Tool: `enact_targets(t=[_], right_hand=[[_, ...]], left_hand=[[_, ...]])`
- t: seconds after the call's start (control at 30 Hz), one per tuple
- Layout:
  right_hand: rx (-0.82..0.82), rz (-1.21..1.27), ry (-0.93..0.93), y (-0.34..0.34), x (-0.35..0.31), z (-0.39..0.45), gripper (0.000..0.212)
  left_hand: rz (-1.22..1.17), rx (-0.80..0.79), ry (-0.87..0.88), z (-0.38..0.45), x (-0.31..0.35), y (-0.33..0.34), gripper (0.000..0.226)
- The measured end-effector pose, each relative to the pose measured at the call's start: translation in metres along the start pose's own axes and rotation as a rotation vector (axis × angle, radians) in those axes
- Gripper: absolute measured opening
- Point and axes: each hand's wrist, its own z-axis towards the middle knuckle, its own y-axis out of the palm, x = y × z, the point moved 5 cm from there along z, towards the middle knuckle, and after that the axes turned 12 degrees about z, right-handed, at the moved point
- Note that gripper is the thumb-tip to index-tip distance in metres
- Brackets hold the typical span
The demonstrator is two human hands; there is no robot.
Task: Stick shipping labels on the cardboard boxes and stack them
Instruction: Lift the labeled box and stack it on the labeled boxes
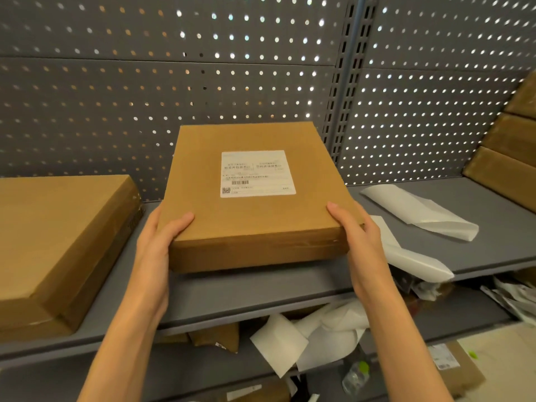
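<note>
Both forearms reach forward and up from the bottom of the view, converging on a flat cardboard box (255,198). The left hand (158,242) grasps the box's near left corner, thumb laid across the top face and the fingers hidden under or behind the side. The right hand (358,236) grasps the near right corner in the same way, thumb on top pointing inward, palm against the right side wall. Between them the two hands hold the box level, with its near edge just above the grey shelf (246,288); a shadow lies beneath that edge, and whether the far end touches the shelf cannot be told.

The box is plain brown, shallow and rectangular, its long side running away from the person toward the perforated back panel (145,82). A white shipping label (257,173) is stuck flat on the top face, slightly toward the right, printed with text, a barcode and a QR code too small to read.

The box sits over the middle of the shelf, near its front edge. A larger flat cardboard box (58,236) lies toward the shelf's left end, well apart. White label backing sheets (417,211) lie just right of the held box, and stacked brown boxes (510,158) stand at the right end.
</note>
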Motion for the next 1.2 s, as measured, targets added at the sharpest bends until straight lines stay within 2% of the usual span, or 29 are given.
enact_targets(t=[0.1,0.27,0.4,0.53,0.8,0.97,1.07,1.2], right_hand=[[0.014,0.014,-0.059,-0.003,-0.006,-0.007,0.053],[0.06,-0.015,-0.137,-0.01,-0.018,-0.021,0.076],[0.125,-0.016,-0.2,-0.023,-0.034,-0.033,0.064],[0.178,-0.038,-0.263,-0.043,-0.054,-0.045,0.063],[0.289,-0.064,-0.351,-0.103,-0.091,-0.065,0.054],[0.36,-0.036,-0.369,-0.157,-0.117,-0.07,0.062],[0.381,-0.04,-0.378,-0.191,-0.137,-0.071,0.058],[0.393,-0.06,-0.385,-0.237,-0.168,-0.07,0.064]], left_hand=[[0.009,-0.026,0.051,0.001,0.009,0.0,0.061],[0.049,-0.052,0.134,0.001,0.022,0.004,0.077],[0.059,-0.086,0.202,0.002,0.033,0.016,0.08],[0.061,-0.156,0.252,-0.002,0.044,0.039,0.079],[0.032,-0.296,0.311,-0.023,0.062,0.106,0.077],[0.002,-0.345,0.32,-0.042,0.075,0.162,0.067],[-0.008,-0.362,0.33,-0.057,0.084,0.199,0.072],[-0.016,-0.361,0.338,-0.081,0.098,0.249,0.061]])
